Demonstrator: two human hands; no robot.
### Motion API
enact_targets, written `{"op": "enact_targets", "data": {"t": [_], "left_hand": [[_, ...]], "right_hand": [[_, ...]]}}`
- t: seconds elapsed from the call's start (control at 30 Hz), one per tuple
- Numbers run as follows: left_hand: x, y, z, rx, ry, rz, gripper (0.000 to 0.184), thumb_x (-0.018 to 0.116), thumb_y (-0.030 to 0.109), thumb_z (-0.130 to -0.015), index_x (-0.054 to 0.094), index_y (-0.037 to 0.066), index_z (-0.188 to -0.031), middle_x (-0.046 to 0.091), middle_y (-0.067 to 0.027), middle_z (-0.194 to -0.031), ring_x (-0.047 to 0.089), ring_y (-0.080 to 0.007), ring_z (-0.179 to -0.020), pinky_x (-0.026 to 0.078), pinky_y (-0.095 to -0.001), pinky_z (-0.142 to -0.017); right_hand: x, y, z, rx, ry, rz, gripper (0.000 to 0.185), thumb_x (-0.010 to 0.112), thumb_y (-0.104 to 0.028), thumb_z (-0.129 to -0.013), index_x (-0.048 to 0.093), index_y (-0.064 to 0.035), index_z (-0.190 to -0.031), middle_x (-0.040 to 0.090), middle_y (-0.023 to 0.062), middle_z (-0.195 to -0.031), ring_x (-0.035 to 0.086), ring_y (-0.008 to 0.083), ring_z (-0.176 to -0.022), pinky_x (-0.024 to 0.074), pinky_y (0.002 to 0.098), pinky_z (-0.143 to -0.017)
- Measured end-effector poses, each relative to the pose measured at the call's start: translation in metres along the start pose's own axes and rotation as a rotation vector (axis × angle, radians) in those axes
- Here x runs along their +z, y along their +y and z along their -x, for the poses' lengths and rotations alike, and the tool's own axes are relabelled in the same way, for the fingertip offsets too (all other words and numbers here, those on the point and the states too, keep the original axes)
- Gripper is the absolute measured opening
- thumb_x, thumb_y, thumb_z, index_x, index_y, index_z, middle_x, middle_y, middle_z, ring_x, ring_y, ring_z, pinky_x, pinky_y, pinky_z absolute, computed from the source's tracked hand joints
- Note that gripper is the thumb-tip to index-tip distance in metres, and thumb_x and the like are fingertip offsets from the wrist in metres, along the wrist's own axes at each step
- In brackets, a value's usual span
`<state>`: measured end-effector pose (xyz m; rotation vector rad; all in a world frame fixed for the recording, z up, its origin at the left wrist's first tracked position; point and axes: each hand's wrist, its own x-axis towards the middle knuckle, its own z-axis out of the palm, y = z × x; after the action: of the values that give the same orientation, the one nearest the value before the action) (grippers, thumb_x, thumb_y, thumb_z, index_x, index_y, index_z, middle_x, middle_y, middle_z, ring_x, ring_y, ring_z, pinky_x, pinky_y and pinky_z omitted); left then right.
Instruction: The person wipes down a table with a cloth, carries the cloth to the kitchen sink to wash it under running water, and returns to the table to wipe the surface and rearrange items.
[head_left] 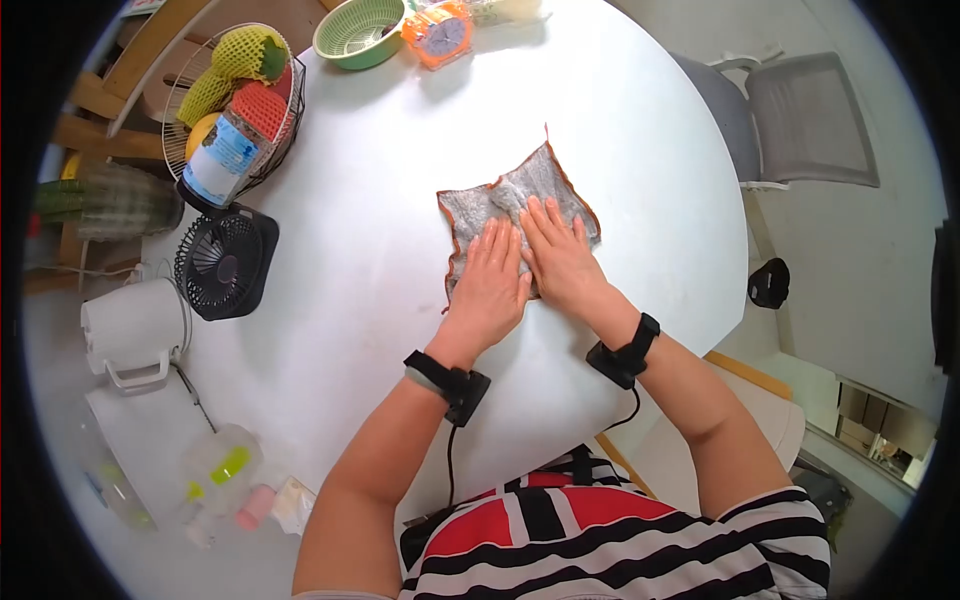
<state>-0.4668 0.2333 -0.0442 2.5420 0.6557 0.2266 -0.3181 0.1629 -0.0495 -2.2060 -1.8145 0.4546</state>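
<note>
A grey cleaning cloth (478,208) with a reddish-brown stitched edge lies spread on the white round table (370,190). A small loop sticks out from its far corner. Flat on the cloth's left part rests my left hand (490,285), fingers stretched out and pointing away from me. My right hand (560,255) lies flat on the right part, its fingers extended too. The two hands are close together near the cloth's middle, and they cover much of its near side. Each wrist wears a black strap with a small box and a cable.
At the left stand a wire fruit basket (297,105), a labelled jar (222,165), a black fan (225,262) and a white kettle (135,325). A green colander (350,40) and an orange packet (438,35) sit at the far edge. A grey chair (810,120) is on the right.
</note>
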Motion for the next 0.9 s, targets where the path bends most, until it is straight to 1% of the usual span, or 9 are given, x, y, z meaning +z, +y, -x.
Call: {"op": "enact_targets", "data": {"t": [0.23,0.37,0.43,0.5,0.6,0.67,0.77,0.83,0.9], "left_hand": [[-0.026,-0.05,-0.069,0.041,0.058,-0.107,0.057,0.049,0.016,-0.094,0.035,-0.01,-0.142,0.034,-0.0296,-0.148,0.031,-0.0433,-0.14,0.025,-0.0505,-0.115],[-0.037,-0.072,-0.119,0.031,0.109,-0.187,0.057,0.045,0.016,-0.094,0.033,-0.009,-0.144,0.032,-0.0288,-0.15,0.03,-0.0421,-0.141,0.025,-0.0503,-0.116],[-0.034,-0.073,-0.127,0.017,0.114,-0.183,0.057,0.041,0.019,-0.096,0.032,-0.009,-0.144,0.028,-0.0284,-0.152,0.027,-0.0418,-0.143,0.024,-0.0507,-0.116],[-0.033,-0.075,-0.13,-0.009,0.112,-0.196,0.057,0.041,0.019,-0.096,0.031,-0.008,-0.145,0.028,-0.0284,-0.152,0.026,-0.0416,-0.143,0.023,-0.0509,-0.116],[-0.021,-0.064,-0.103,-0.045,0.13,-0.179,0.056,0.042,0.018,-0.095,0.034,-0.009,-0.143,0.03,-0.0286,-0.151,0.027,-0.041,-0.143,0.023,-0.0514,-0.116],[-0.006,-0.046,-0.067,0.014,0.139,-0.19,0.055,0.044,0.018,-0.094,0.037,-0.009,-0.141,0.033,-0.0283,-0.15,0.027,-0.0406,-0.143,0.024,-0.0524,-0.116],[0.017,0.002,-0.008,0.024,0.107,-0.101,0.056,0.048,0.019,-0.093,0.039,-0.009,-0.14,0.036,-0.0272,-0.148,0.029,-0.0407,-0.142,0.024,-0.0529,-0.115],[0.02,0.011,0.005,0.016,0.108,-0.124,0.058,0.05,0.02,-0.091,0.039,-0.008,-0.141,0.038,-0.0257,-0.148,0.031,-0.0396,-0.142,0.024,-0.0518,-0.115],[0.01,0.0,-0.007,0.014,0.094,-0.123,0.058,0.05,0.02,-0.091,0.039,-0.008,-0.141,0.038,-0.0254,-0.148,0.03,-0.0391,-0.142,0.025,-0.0516,-0.115]], "right_hand": [[-0.017,-0.001,-0.088,0.012,0.048,0.031,0.053,0.041,-0.025,-0.099,0.037,-0.0027,-0.147,0.028,0.0141,-0.158,0.022,0.0329,-0.147,0.0179,0.0657,-0.112],[-0.026,0.01,-0.142,0.091,0.075,0.065,0.055,0.04,-0.024,-0.097,0.033,-0.0076,-0.15,0.025,0.0103,-0.16,0.019,0.0313,-0.148,0.013,0.0675,-0.113],[-0.028,0.013,-0.147,0.137,0.075,0.102,0.056,0.039,-0.025,-0.098,0.031,-0.0122,-0.151,0.022,0.0069,-0.161,0.017,0.0305,-0.149,0.0111,0.0678,-0.113],[-0.024,0.013,-0.147,0.135,0.088,0.083,0.056,0.039,-0.025,-0.098,0.031,-0.0124,-0.151,0.022,0.0072,-0.161,0.017,0.0307,-0.149,0.0118,0.0681,-0.112],[-0.009,0.01,-0.118,0.123,0.108,0.062,0.055,0.04,-0.027,-0.099,0.032,-0.0111,-0.151,0.024,0.0086,-0.16,0.019,0.031,-0.148,0.0145,0.0692,-0.111],[0.0,0.005,-0.073,0.077,0.123,0.063,0.055,0.041,-0.027,-0.099,0.032,-0.0088,-0.15,0.026,0.0108,-0.159,0.02,0.0325,-0.148,0.0163,0.0702,-0.109],[0.013,0.001,0.012,0.117,0.071,0.093,0.056,0.043,-0.028,-0.099,0.032,-0.0071,-0.15,0.023,0.0133,-0.159,0.02,0.0366,-0.147,0.0165,0.0703,-0.108],[0.013,-0.004,0.021,0.118,0.06,0.123,0.056,0.042,-0.028,-0.099,0.032,-0.0071,-0.15,0.023,0.0133,-0.16,0.02,0.0366,-0.147,0.0162,0.0702,-0.109],[0.008,-0.006,0.009,0.09,0.072,0.134,0.056,0.042,-0.027,-0.099,0.032,-0.007,-0.15,0.022,0.0125,-0.16,0.018,0.036,-0.148,0.0141,0.0707,-0.109]]}}
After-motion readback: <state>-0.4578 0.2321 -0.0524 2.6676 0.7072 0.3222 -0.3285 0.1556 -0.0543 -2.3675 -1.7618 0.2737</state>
